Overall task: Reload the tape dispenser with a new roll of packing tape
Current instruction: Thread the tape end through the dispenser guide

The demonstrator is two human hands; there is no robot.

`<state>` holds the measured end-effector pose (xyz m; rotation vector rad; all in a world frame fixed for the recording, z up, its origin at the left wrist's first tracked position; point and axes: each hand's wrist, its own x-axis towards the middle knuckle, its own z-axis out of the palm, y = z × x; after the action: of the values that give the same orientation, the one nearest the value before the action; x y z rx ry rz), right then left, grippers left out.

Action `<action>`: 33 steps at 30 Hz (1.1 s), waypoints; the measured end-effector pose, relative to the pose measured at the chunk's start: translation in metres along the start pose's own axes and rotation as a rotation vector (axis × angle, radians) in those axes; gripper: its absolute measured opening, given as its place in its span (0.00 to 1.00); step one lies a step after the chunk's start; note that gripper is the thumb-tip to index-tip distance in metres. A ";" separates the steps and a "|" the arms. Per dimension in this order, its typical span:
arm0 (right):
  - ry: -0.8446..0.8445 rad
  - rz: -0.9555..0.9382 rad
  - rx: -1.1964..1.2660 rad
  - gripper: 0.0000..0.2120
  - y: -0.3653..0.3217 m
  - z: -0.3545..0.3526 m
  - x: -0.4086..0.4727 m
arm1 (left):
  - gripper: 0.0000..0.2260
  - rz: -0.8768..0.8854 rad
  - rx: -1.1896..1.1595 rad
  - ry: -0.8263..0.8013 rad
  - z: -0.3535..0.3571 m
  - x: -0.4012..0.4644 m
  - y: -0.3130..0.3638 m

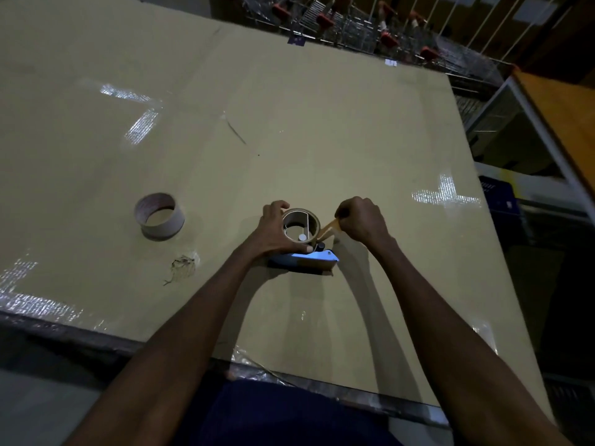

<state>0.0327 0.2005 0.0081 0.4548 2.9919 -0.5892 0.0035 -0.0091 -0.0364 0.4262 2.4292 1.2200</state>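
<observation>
On a taped cardboard-covered table (289, 123) near shopping trolleys (370, 30), left hand (273, 231) grips brown tape roll (314, 220) on blue dispenser (306, 260); right hand (362, 220) pinches its tape strip (328, 230).

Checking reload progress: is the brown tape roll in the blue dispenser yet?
In: the brown tape roll sits on the blue dispenser, right hand pulling its strip.

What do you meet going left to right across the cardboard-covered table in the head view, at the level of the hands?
Empty cardboard core → left hand → tape roll on the blue dispenser → pulled-out tape strip → right hand pinching that strip → shiny tape cross stuck to the table.
</observation>
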 end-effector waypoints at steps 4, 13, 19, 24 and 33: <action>0.183 0.270 0.314 0.13 -0.016 0.019 -0.017 | 0.43 0.004 0.019 0.168 0.011 -0.005 -0.001; 0.439 0.449 0.585 0.13 -0.045 0.053 -0.033 | 0.39 0.033 0.072 0.210 0.012 -0.008 -0.002; 0.473 0.400 0.631 0.13 -0.036 0.051 -0.031 | 0.40 0.094 0.270 0.079 -0.007 -0.002 0.002; 0.462 0.355 0.591 0.12 -0.029 0.056 -0.026 | 0.40 0.145 0.364 -0.021 -0.019 0.005 0.000; 0.474 0.266 0.498 0.11 -0.031 0.061 -0.024 | 0.50 0.170 0.425 0.009 -0.015 0.008 0.001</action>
<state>0.0464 0.1429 -0.0343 1.1476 3.0808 -1.3713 -0.0101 -0.0153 -0.0292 0.7607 2.7033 0.7557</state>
